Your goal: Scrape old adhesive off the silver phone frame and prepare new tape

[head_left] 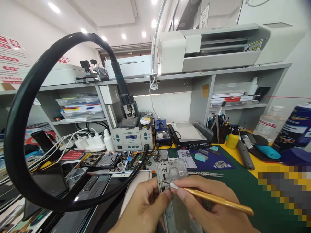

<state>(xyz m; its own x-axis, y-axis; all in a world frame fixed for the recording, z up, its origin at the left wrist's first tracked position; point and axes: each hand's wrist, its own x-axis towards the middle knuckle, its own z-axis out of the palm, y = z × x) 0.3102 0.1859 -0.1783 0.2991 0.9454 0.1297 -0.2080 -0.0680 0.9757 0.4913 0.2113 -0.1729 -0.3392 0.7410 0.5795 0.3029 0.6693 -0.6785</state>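
Observation:
A bare silver phone frame (pixel 171 168) with handwriting near its top stands tilted in front of me. My left hand (pixel 145 207) is closed on its left edge, the thumb lying across the front. In my right hand (pixel 213 200) I pinch a slim gold-handled tool (pixel 221 200); its fine dark tip touches the frame's upper left part. The tool's exact kind is unclear. Behind my right hand, metal tweezers (pixel 206 174) lie on the green mat (pixel 243 181). The lower end of the frame is partly hidden by my hands.
A hot air station (pixel 131 139) stands behind, its thick black hose (pixel 18 113) looping across the left side. A heating plate (pixel 190 134) sits at the back. Several phones (pixel 92 187) crowd the left. Bottles, including a yellow one (pixel 232 138), stand at right.

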